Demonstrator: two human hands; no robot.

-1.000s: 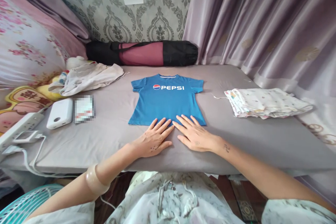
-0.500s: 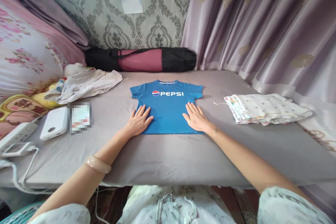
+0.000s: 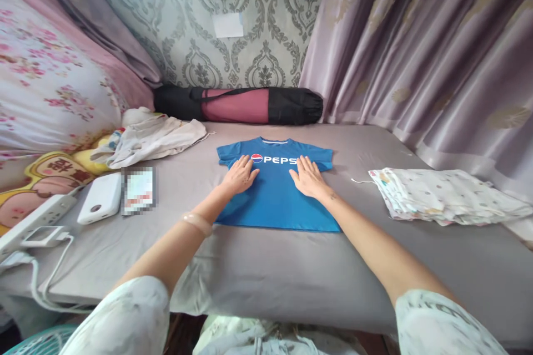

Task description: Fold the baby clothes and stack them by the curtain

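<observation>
Flatly, the blue short-sleeved T-shirt [image 3: 280, 202] with white lettering lay centrally on the grey fabric sheet [image 3: 275, 272], left of the folded white patterned cloth [image 3: 441, 197]. Its neckline pointed far, its hem near; its neck-to-hem axis ran near to far. The left hand [image 3: 240, 176] and right hand [image 3: 309, 178] touched it palm-down, each grip released, fingers extended.
</observation>
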